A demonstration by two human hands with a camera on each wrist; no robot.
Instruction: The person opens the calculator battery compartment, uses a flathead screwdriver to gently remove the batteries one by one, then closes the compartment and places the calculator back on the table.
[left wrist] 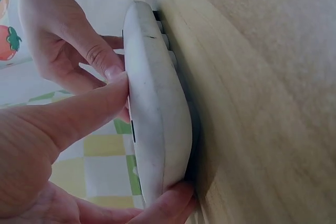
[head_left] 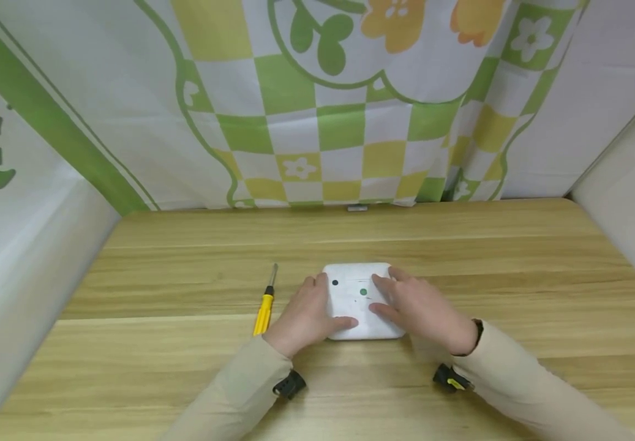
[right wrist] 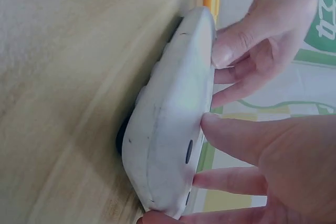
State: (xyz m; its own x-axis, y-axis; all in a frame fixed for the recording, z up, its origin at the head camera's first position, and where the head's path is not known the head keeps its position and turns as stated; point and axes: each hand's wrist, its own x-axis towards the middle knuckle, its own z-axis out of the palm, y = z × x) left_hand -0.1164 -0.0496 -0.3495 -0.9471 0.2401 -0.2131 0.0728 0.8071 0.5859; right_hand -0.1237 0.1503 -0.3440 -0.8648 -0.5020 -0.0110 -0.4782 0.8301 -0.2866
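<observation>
A white, rounded-square plastic device [head_left: 353,309] lies flat on the table, with a black dot and a green dot on its upper face. Round pale buttons [left wrist: 165,40] peek out beneath its near edge, against the wood. My left hand [head_left: 307,312] grips its left side, thumb on the upper face and fingertips at the far left corner. On the other side, my right hand [head_left: 419,306] holds the right edge, its thumb and a finger on the upper face and another finger at the far right corner. Most of the underside is hidden.
A screwdriver [head_left: 264,312] with a yellow handle lies left of my left hand, tip pointing away. A small grey piece [head_left: 357,209] sits at the table's far edge, below the checked curtain [head_left: 345,128]. White walls flank the wooden table [head_left: 157,275].
</observation>
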